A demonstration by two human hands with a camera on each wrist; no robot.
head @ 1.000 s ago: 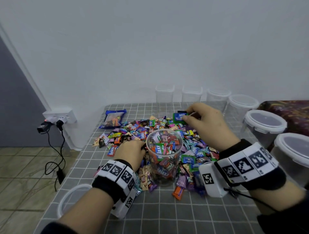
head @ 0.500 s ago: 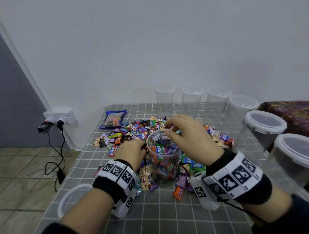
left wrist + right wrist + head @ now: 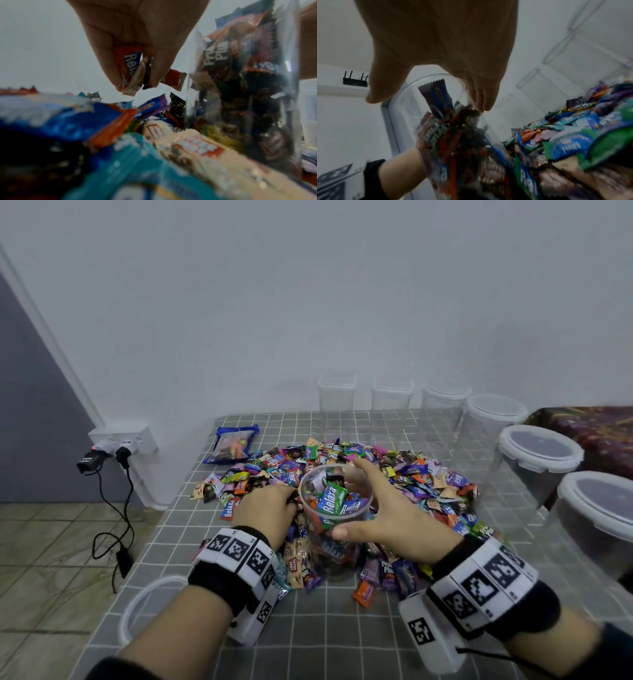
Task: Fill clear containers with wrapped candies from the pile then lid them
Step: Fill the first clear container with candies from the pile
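Observation:
A clear round container (image 3: 337,546), nearly full of wrapped candies, stands in the candy pile (image 3: 428,484) on the grey checked tablecloth. My right hand (image 3: 363,501) clasps its upper part, thumb across the near wall and fingers round the far side of the rim. The right wrist view shows the right hand (image 3: 428,104) straddling the container (image 3: 453,135). My left hand (image 3: 267,508) rests on the pile just left of the container. In the left wrist view the left hand (image 3: 135,83) pinches several wrapped candies (image 3: 130,63) beside the container (image 3: 248,94).
A round clear lid (image 3: 144,607) lies at the table's near-left edge. Several empty lidded containers (image 3: 537,460) line the back and right side. A blue candy bag (image 3: 233,443) lies at the back left. A power strip (image 3: 123,436) with cables hangs left of the table.
My right hand came back from the far pile with a candy, passed over the container's mouth and now clasps the container. The left hand stayed on the pile.

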